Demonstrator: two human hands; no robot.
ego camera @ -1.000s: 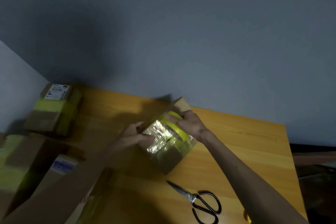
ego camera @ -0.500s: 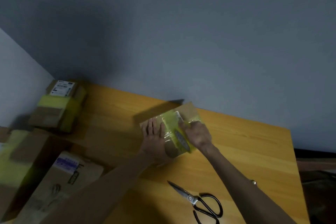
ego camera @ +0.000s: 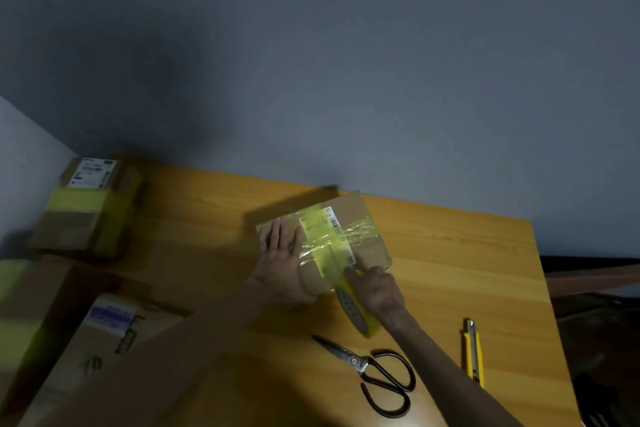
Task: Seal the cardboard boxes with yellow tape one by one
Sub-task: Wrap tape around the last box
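The box point(ego camera: 367, 218), tipped up a second before, now lay flat in the middle of the table point(ego camera: 467, 253). The roll point(ego camera: 356, 315) had slid off its near edge, leaving a yellow strip point(ego camera: 329, 253) on top, so this seal looked nearly done. The left hand point(ego camera: 280, 260) pressed flat on the box. The right hand point(ego camera: 377, 288) curled round the roll.

Wooden table point(ego camera: 450, 253) against grey wall point(ego camera: 346, 80). 1 pair black-handled scissors point(ego camera: 358, 364) near side, closed. Yellow utility knife point(ego camera: 472, 354) right of them, apart.

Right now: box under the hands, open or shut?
Shut. The cardboard box lies flat-topped under the left hand, yellow tape running across it to the right hand.
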